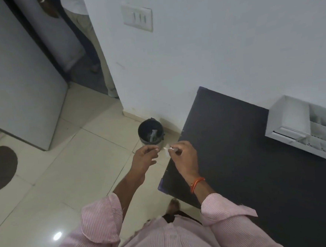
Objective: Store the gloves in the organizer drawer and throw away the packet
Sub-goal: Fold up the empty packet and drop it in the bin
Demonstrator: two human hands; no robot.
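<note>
My right hand [183, 156] pinches a small white scrap of packet [167, 149] between its fingertips, just past the left edge of the dark table [246, 146]. My left hand [144, 157] hovers beside it with the fingers curled, and I cannot see anything in it. Just beyond both hands a small black bin [150, 133] with a dark liner stands on the floor against the wall, with some rubbish inside. The white organizer [303, 127] sits on the table at the right, its drawer pulled out. The gloves are not plainly visible.
Cream floor tiles [75, 177] spread to the left. A grey cabinet [18, 75] stands at the far left. A white wall with a switch plate [137, 18] is behind the bin. Another person's legs [86, 32] show in the gap at the back.
</note>
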